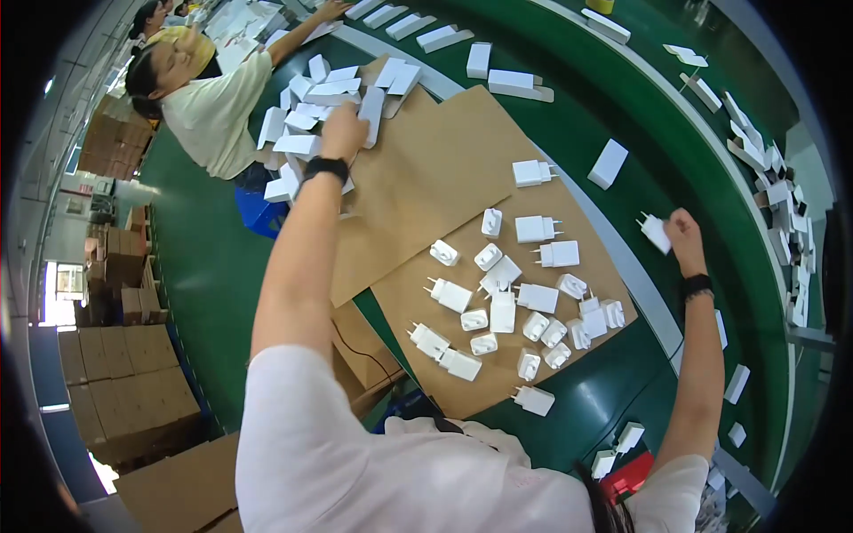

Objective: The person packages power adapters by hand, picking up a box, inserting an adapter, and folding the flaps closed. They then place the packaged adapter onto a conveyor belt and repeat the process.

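Observation:
My left hand [345,131] is at a heap of small white boxes [306,108] on the far left of the brown cardboard. Its fingers are closed against an upright white box [371,115] at the heap's right side; they are partly hidden. Over the green belt on the right, my right hand [684,240] grips a white plug charger [655,233], its prongs pointing left. Many more white chargers [503,313] lie scattered on the cardboard sheet [444,391] between my arms, some with prongs up, others on their sides.
A curved green conveyor belt [569,133] carries spaced white boxes [609,164]. At the far left, a co-worker [209,111] reaches toward the belt. Stacked cartons [133,382] stand left, beside the green floor. A red object [627,477] lies near my right elbow.

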The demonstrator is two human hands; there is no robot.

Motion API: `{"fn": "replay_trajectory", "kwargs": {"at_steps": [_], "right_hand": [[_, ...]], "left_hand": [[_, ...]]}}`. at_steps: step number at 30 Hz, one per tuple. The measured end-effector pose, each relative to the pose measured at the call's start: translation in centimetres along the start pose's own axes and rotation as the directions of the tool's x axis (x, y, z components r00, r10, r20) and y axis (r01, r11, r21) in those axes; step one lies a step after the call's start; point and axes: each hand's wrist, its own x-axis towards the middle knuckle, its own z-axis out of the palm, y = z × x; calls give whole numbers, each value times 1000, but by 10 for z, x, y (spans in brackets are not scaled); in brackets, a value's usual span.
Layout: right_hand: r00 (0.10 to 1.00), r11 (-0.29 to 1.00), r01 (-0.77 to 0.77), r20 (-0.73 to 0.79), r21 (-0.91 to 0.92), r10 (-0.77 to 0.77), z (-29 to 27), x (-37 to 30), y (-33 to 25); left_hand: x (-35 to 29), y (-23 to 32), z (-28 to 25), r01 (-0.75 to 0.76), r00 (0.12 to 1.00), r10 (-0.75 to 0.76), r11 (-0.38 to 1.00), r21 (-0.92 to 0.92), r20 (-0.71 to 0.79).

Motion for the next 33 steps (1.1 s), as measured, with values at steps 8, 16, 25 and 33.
{"fn": "replay_trajectory", "kwargs": {"at_steps": [8, 16, 25, 33], "right_hand": [[924, 766, -300, -27, 568, 382, -10, -101, -140], [978, 380, -88, 8, 921, 209, -7, -207, -201], [997, 272, -57, 69, 961, -33, 57, -314, -254], [996, 420, 74, -85, 904, 8, 69, -361, -257]], "left_hand": [[34, 13, 78, 524, 844, -533, 844, 114, 62], [-58, 122, -57, 447, 895, 7, -2, -895, 447], [-292, 232, -151, 821, 570, 636, -433, -371, 519], [-355, 269, -169, 630, 648, 602, -80, -772, 467]]}}
